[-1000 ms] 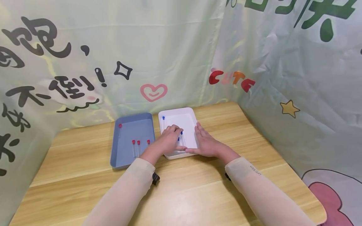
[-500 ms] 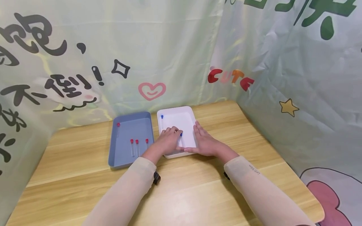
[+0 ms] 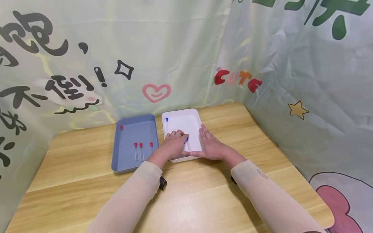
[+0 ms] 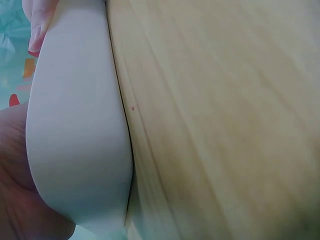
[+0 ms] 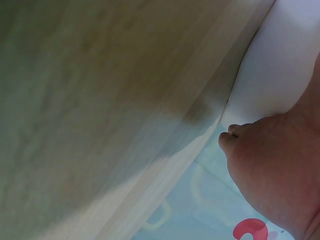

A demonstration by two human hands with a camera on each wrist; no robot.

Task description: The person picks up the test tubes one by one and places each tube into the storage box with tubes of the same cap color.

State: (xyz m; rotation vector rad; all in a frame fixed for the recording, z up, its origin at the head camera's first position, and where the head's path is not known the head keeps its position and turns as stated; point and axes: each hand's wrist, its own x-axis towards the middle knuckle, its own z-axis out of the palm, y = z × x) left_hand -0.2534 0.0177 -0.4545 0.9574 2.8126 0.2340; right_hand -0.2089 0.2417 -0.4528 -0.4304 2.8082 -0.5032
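Observation:
Over the white tray (image 3: 183, 116), my left hand (image 3: 174, 144) has its fingers bent down inside, its index fingertip beside a blue-capped test tube (image 3: 187, 144). A second blue cap shows close against that tube, mostly hidden by the hand. The left thumb reaches along the tray's near rim, apart from the index finger. Along the tray's right wall lies my right hand (image 3: 214, 148), fingers straight and together, its thumb on the near rim meeting the left thumb. Another blue-capped tube (image 3: 167, 120) lies at the tray's far left corner. In the left wrist view, the tray's wall (image 4: 80, 110) hides most of the fingers.
A blue-grey tray (image 3: 114, 152) stands just left of the white one. Inside it, red-capped test tubes (image 3: 136, 152) lie near the front and another red-capped tube (image 3: 121, 128) at the far left. A printed curtain (image 3: 186, 58) stands behind the wooden table (image 3: 192, 200).
The two blue caps by my left fingers are closer together than before. Both hands stay at the white tray, nearly still. The head view has shifted slightly.

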